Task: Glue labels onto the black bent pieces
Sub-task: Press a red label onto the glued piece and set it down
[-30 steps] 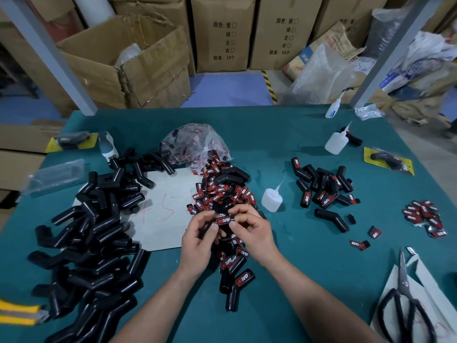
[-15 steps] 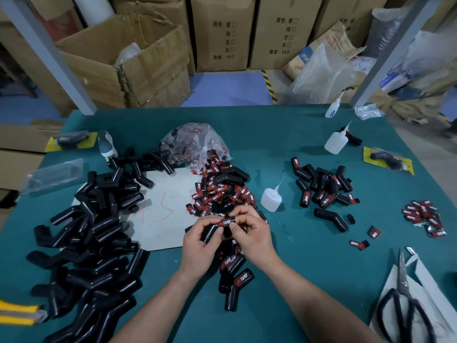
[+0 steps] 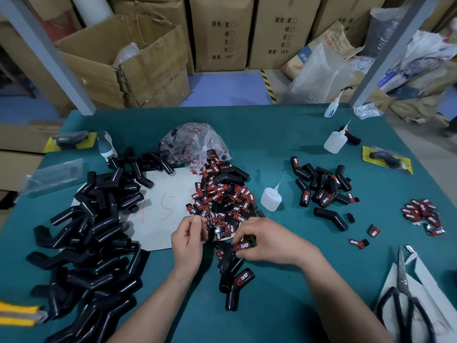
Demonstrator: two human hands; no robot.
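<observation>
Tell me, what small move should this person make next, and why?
Probably the right hand should set its labelled bent piece down among the finished pieces lying just below it. The red TAPER label is on it, so that piece looks done, and the left hand is at the loose label pile, seemingly ready for another.

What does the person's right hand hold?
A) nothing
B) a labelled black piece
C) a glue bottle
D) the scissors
B: the right hand curls its fingers round a labelled black piece, while the scissors and the nearest glue bottle sit apart from it on the table.
</observation>
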